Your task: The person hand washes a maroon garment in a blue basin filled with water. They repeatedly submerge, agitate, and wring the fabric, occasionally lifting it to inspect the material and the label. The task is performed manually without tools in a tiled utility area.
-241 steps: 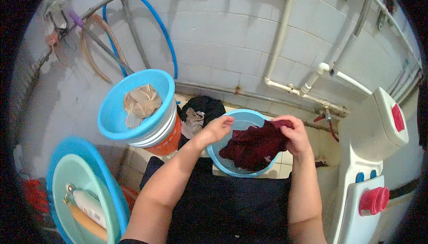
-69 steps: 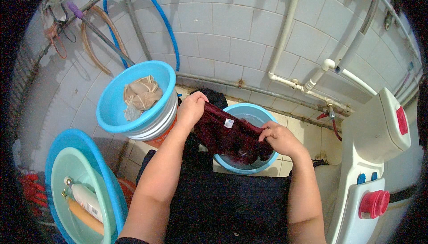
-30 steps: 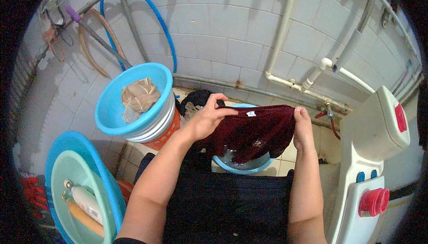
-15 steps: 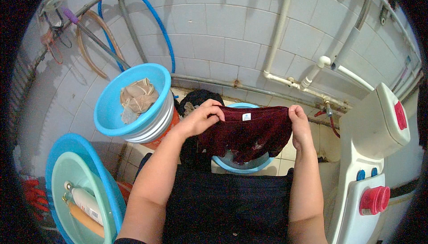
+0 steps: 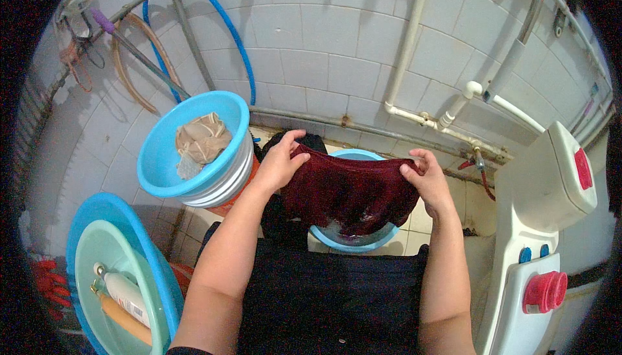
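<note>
A wet, dark maroon garment (image 5: 353, 193) hangs stretched by its top band between my hands, with whitish suds on its lower part. My left hand (image 5: 278, 164) pinches the band at its left end. At the right end, my right hand (image 5: 429, 183) grips it between thumb and fingers. Below the garment stands a light blue basin (image 5: 356, 247) on the floor; the cloth hides most of its inside. A black, rumpled heap (image 5: 315, 142) lies behind my left hand.
Beige cloth (image 5: 202, 138) lies in a blue basin (image 5: 150, 186) atop stacked white containers at left. A green basin (image 5: 83, 251) holding a bottle (image 5: 126, 296) sits inside a larger blue one. To the right are a white toilet (image 5: 541, 180), a red jar (image 5: 544, 291) and wall pipes (image 5: 398, 63).
The garment's band has turned so its white label no longer shows. My right hand has come slightly left and down, and my left hand has shifted slightly left, fingers raised.
</note>
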`<state>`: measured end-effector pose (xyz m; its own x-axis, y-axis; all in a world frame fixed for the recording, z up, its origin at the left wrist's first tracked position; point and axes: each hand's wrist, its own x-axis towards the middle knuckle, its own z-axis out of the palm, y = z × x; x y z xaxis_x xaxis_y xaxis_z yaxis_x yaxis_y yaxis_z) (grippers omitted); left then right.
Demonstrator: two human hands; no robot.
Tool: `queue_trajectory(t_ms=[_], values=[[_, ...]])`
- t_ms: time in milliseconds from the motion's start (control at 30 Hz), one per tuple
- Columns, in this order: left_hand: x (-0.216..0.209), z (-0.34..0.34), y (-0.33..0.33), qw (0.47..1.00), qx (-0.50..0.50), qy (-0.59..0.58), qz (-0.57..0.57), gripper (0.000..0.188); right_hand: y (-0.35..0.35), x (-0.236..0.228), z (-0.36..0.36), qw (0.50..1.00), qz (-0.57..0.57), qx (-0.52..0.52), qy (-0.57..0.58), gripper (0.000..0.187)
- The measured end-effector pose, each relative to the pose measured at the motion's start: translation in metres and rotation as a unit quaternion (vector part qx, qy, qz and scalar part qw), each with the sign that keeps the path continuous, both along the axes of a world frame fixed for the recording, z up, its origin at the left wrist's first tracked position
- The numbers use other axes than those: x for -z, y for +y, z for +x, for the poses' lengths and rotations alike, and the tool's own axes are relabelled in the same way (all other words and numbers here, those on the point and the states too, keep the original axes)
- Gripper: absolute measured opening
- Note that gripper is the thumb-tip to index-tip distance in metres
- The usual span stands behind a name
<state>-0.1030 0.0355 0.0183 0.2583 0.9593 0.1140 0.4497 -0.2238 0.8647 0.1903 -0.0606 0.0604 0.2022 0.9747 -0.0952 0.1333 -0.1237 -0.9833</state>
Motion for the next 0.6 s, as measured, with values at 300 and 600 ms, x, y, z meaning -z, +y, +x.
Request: queue_trajectory(t_ms=[300, 600], values=[[0.022, 0.001, 0.012, 0.999, 0.002, -0.053, -0.009, 0.02, 0.006, 0.027, 0.002, 0.91, 0.182, 0.054, -0.368, 0.019], [-0.064, 0.018, -0.019, 0.937, 0.063, -0.341, -0.04, 0.019, 0.005, 0.008, 0.012, 0.973, 0.204, 0.104, 0.023, 0.013]])
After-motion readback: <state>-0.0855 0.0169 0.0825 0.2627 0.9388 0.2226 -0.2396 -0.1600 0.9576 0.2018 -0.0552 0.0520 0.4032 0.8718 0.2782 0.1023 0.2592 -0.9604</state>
